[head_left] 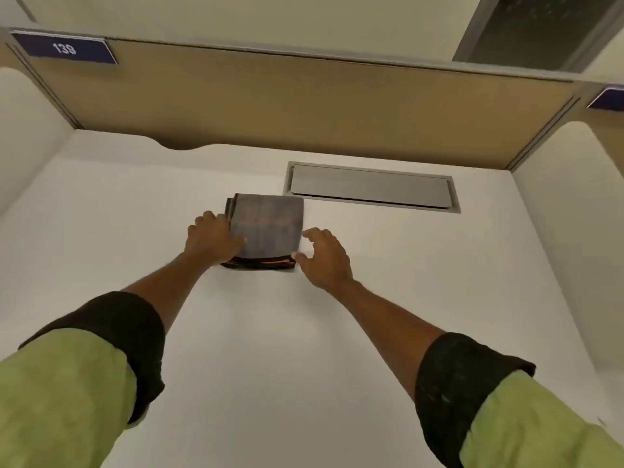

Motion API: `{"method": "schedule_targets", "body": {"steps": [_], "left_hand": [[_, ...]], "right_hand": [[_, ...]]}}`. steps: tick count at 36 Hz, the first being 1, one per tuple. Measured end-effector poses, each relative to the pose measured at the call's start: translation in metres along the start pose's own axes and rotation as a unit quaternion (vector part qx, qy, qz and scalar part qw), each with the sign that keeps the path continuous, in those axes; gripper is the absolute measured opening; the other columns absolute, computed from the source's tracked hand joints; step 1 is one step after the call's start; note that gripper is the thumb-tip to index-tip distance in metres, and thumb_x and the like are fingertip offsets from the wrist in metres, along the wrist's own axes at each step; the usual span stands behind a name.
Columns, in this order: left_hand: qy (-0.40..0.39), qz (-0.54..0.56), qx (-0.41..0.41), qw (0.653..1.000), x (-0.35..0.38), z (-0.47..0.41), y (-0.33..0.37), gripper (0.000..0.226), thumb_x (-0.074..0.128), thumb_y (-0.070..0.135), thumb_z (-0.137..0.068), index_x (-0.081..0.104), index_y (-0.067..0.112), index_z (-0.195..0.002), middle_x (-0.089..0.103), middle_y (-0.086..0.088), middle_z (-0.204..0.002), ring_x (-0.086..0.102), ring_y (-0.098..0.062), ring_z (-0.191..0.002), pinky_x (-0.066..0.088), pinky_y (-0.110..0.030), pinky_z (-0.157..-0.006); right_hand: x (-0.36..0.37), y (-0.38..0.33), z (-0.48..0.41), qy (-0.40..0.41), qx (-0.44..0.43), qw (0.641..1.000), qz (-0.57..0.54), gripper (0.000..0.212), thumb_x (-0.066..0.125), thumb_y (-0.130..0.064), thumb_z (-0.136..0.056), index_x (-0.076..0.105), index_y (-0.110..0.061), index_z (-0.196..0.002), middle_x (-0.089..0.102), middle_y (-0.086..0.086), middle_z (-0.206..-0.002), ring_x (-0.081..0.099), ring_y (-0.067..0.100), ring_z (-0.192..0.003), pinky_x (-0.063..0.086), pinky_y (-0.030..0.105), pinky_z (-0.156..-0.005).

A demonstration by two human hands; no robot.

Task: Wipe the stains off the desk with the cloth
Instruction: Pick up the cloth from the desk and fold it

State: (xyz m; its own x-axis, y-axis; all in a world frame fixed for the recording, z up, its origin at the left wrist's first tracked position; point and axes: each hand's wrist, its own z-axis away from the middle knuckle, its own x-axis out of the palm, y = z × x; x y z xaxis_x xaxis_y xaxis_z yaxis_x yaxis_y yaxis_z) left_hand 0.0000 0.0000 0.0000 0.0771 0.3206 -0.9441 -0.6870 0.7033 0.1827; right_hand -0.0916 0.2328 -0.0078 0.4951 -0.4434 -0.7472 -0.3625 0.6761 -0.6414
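Left hand (pixel 212 239): my palm lies flat on the left edge of the folded cloth (pixel 266 228), fingers loosely spread and gripping nothing, apparently to pin it in place.
Cloth: a neat square on the white desk (pixel 270 349), just left of the metal cable hatch (pixel 371 186).
Right hand (pixel 324 258): open and curled beside the cloth's right edge, thumb at its near corner, empty, seemingly ready to lift.
Stains: none I can make out.

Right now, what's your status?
Left hand on folded cloth. Right hand open beside it. Desk clear ahead.
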Motion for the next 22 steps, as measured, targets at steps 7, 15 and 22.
{"method": "schedule_targets", "body": {"steps": [7, 15, 22], "left_hand": [[-0.019, 0.104, -0.051, 0.993, 0.020, -0.024, 0.006, 0.072, 0.076, 0.046, -0.099, 0.051, -0.003, -0.146, 0.057, -0.025, -0.146, 0.056, -0.046, -0.137, 0.048, -0.056, -0.114], [0.002, 0.276, -0.162, 0.947, 0.026, -0.051, 0.001, 0.056, 0.078, 0.029, -0.099, 0.054, -0.002, -0.139, 0.067, -0.020, -0.135, 0.067, -0.042, -0.124, 0.058, -0.046, -0.096], [-0.060, 0.373, -0.212, 0.901, 0.024, -0.057, -0.013, 0.041, 0.094, 0.023, -0.087, 0.075, 0.000, -0.114, 0.075, -0.015, -0.113, 0.073, -0.037, -0.105, 0.062, -0.038, -0.072]], "right_hand": [[0.024, -0.027, -0.050, 0.016, 0.158, 0.969, -0.189, 0.088, 0.082, -0.061, -0.081, 0.047, -0.017, -0.149, 0.060, 0.009, -0.148, 0.060, 0.030, -0.132, 0.055, 0.048, -0.108], [0.037, -0.034, -0.092, 0.043, 0.263, 0.934, -0.236, 0.069, 0.084, -0.049, -0.083, 0.057, -0.012, -0.134, 0.064, 0.001, -0.119, 0.055, 0.018, -0.092, 0.044, 0.027, -0.067], [0.041, -0.025, -0.100, 0.005, 0.313, 0.902, -0.296, 0.050, 0.093, -0.029, -0.077, 0.069, -0.003, -0.113, 0.073, 0.011, -0.106, 0.071, 0.028, -0.091, 0.062, 0.036, -0.072]]}}
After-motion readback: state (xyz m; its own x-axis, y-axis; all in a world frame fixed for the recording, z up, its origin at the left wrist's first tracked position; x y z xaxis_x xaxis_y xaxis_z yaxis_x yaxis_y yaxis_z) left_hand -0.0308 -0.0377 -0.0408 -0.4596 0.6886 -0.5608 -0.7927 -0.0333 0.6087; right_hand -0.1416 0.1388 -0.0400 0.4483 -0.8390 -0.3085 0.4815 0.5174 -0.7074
